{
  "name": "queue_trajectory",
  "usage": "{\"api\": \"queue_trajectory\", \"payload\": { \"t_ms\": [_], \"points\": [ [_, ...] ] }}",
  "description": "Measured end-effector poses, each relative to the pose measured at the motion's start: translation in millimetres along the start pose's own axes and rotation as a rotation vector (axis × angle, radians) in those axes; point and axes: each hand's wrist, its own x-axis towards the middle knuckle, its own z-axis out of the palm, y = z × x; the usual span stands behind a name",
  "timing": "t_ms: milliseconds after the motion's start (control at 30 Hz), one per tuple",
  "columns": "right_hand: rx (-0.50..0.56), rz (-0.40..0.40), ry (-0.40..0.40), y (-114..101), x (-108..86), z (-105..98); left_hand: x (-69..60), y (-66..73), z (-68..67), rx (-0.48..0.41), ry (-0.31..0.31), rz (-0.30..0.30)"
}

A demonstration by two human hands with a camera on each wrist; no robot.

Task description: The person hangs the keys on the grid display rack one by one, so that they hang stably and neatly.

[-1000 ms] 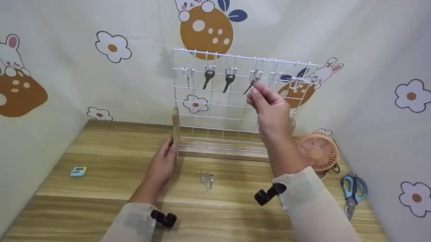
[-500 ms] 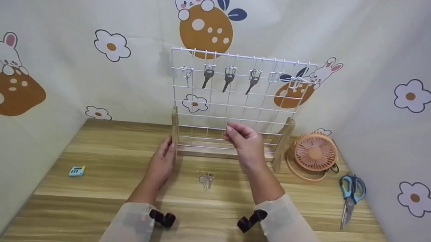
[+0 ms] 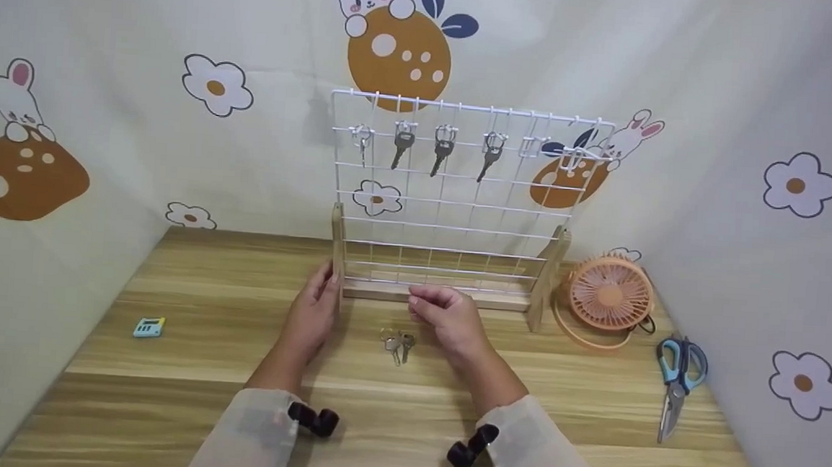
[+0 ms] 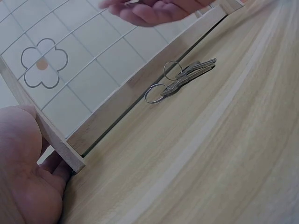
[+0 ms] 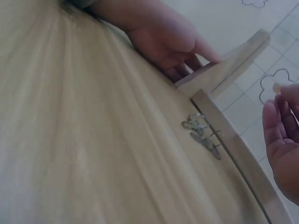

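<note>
A white wire grid rack (image 3: pixel 452 228) stands on wooden legs at the back of the table. Several keys on rings hang from its hooks, the rightmost being a key (image 3: pixel 491 156) right of the grid's middle. My left hand (image 3: pixel 312 317) grips the rack's left wooden leg (image 4: pixel 56 140), thumb on one side and fingers behind. Two loose keys with rings (image 3: pixel 399 346) lie on the table in front of the rack's base, overlapping in the left wrist view (image 4: pixel 187 77). Just above and right of them is my right hand (image 3: pixel 450 322), fingers loosely bent, holding nothing visible.
At the grid's right end are two white hooks (image 3: pixel 534 147) without keys. An orange fan (image 3: pixel 609 294) stands beside the right leg, and blue-handled scissors (image 3: pixel 677 387) lie nearer. A small blue timer-like device (image 3: pixel 149 327) lies at left. Patterned cloth surrounds the table.
My right hand has let go of the rightmost hanging key and come down toward the loose keys on the table. The left hand has stayed at the rack's leg.
</note>
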Motion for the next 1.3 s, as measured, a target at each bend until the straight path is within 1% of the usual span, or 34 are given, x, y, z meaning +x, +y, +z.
{"api": "queue_trajectory", "payload": {
  "t_ms": [167,300,467,600,733,833,933,1000,1067,1133,1300],
  "points": [
    [-0.112,0.03,-0.02,12,2.1,-5,0.3,0.3,-1.1,0.008,-0.002,-0.015],
    [-0.225,0.044,-0.072,20,3.5,-9,0.2,1.1,-1.9,0.021,-0.003,-0.022],
    [-0.368,-0.003,-0.155,24,3.7,-11,-0.1,1.8,-1.8,0.01,-0.009,-0.017],
    [-0.471,-0.028,-0.196,26,3.8,-12,1.1,0.8,-1.6,0.004,-0.017,-0.023],
    [-0.608,-0.078,-0.205,26,2.4,-12,1.8,-0.3,-1.2,0.006,-0.016,-0.033],
    [-0.677,-0.114,-0.196,26,1.3,-12,2.1,-0.7,-1.1,0.009,-0.013,-0.033],
    [-0.654,-0.104,-0.177,25,0.7,-11,1.9,-0.5,-1.2,0.005,-0.015,-0.025],
    [-0.59,-0.082,-0.158,23,0.8,-10,1.9,-0.6,-1.2,0.004,-0.011,-0.02],
    [-0.501,-0.058,-0.129,17,0.6,-10,1.7,-0.2,-1.2,0.002,-0.008,-0.02],
    [-0.419,-0.054,-0.09,6,-0.4,-9,1.8,-0.5,-1.0,0.002,-0.005,-0.02],
    [-0.233,-0.104,0.012,-31,-6.5,-11,1.5,0.6,-0.8,-0.005,-0.016,-0.034]
  ]
}}
